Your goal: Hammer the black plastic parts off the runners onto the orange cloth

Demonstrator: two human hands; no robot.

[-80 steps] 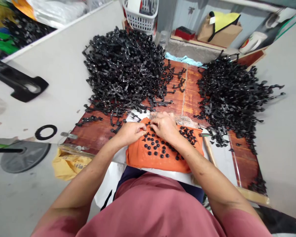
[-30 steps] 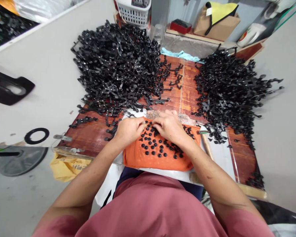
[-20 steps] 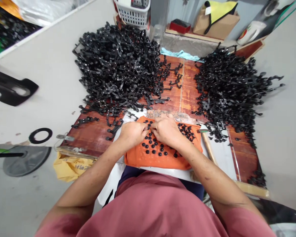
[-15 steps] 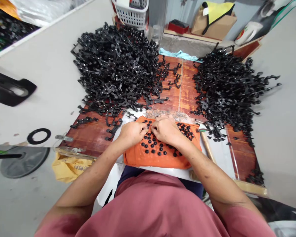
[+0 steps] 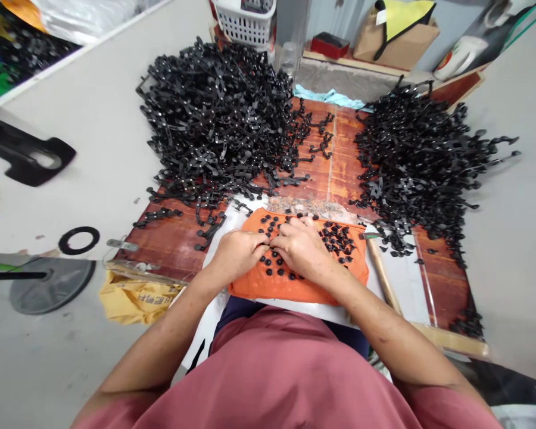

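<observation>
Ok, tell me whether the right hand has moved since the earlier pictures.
Yes: the right hand has moved toward the person, judged against the orange cloth, whose far edge it overlapped earlier; black pieces now show beyond its knuckles.

small parts (image 5: 334, 233) on cloth (image 5: 259, 287)

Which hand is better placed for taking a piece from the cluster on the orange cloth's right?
Probably the right hand: it lies beside those black pieces, while the left hand is farther away.
</observation>
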